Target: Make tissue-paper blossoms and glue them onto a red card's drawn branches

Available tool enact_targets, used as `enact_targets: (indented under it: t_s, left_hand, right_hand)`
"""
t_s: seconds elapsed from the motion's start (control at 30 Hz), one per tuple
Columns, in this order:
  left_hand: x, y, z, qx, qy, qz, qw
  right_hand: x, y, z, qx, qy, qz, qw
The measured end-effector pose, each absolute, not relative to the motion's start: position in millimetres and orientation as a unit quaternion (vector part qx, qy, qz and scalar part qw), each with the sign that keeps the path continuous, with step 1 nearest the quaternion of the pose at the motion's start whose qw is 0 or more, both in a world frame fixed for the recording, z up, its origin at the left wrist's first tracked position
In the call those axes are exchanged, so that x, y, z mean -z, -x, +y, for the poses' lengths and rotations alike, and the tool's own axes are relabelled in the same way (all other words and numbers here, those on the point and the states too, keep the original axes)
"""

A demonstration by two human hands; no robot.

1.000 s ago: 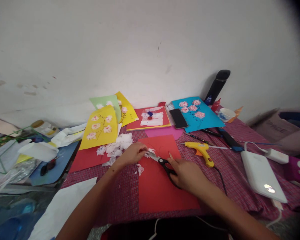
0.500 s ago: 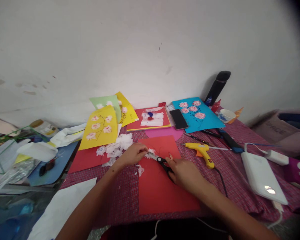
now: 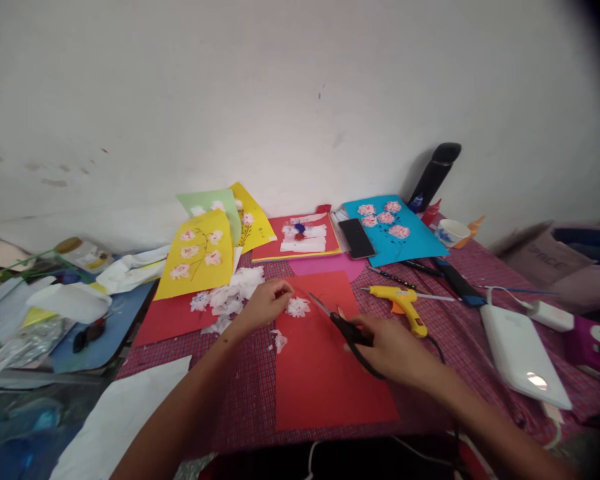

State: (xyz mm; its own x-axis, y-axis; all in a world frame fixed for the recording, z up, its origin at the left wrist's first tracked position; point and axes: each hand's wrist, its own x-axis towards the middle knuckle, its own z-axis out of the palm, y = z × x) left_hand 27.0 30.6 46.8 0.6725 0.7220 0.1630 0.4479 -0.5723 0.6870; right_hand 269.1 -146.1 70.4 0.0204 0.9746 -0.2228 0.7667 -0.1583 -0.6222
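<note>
Black-handled scissors (image 3: 350, 329) are in my right hand (image 3: 387, 343), over the red paper sheet (image 3: 330, 393), with their blades pointing up and left. My left hand (image 3: 269, 303) is closed in a pinch at the sheet's left edge; whether anything is between its fingertips I cannot make out. Just right of those fingertips, a white tissue flower (image 3: 297, 307) lies on the red sheet, apart from the scissor blades. A small scrap of white tissue (image 3: 280, 341) rests at the sheet's left edge. Behind my left hand sits a pile of crumpled white tissue (image 3: 230, 293).
A yellow glue gun (image 3: 403, 307) lies right of the red sheet, its cord trailing forward. Behind are a phone (image 3: 357, 239), a blue flower sheet (image 3: 415, 243) and a yellow one (image 3: 215, 270). A white power bank (image 3: 523, 357) and a small cup (image 3: 452, 232) stand right.
My right hand has drawn the scissors back to the right, away from the white flower, which now shows fully. My left hand has shifted slightly left and up from it.
</note>
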Motion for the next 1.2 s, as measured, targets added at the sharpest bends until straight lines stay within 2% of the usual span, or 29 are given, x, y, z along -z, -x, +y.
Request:
enact_targets:
  t_s: [0.13, 0.23, 0.43, 0.8, 1.2]
  left_hand:
    - [-41, -34, 32, -0.209, -0.859, 0.351, 0.309]
    - [-39, -40, 33, -0.197, -0.875, 0.34, 0.283]
    - [-39, -43, 35, -0.203, -0.89, 0.332, 0.237]
    - [-26, -36, 34, -0.259, -0.867, 0.332, 0.267]
    - [-23, -30, 33, -0.249, -0.87, 0.333, 0.265]
  right_hand:
    - [-73, -276, -142, -0.503, 0.644, -0.538, 0.208]
    - [-75, -275, -137, -0.573, 0.618, -0.495, 0.213]
    - [-76, -273, -129, -0.612, 0.588, -0.487, 0.207]
    - [-69, -280, -124, -0.648, 0.567, -0.468, 0.199]
    - [-76, -280, -118, -0.675, 0.55, -0.45, 0.199]
